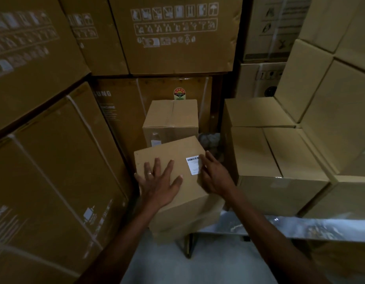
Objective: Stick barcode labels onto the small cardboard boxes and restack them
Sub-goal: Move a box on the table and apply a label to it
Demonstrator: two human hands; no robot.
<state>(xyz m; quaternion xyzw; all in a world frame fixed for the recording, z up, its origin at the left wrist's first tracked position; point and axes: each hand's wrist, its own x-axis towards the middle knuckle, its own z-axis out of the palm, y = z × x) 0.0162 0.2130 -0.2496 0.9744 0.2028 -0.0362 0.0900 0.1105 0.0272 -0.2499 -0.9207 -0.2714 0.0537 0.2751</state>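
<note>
A small cardboard box [173,152] sits tilted in front of me on top of another box [189,224]. A white barcode label [192,164] lies on its top face near the right edge. My left hand [160,181] rests flat on the left half of the box top, fingers spread. My right hand [214,177] lies at the box's right edge with its fingertips touching the label's right side. Behind stands another small box [173,117] with a pale label on its front face.
Large appliance cartons [44,160] wall in the left side and the back [177,37]. Stacks of small plain boxes [269,150] fill the right, rising higher at the far right [331,99]. Pale floor [198,263] shows below my arms.
</note>
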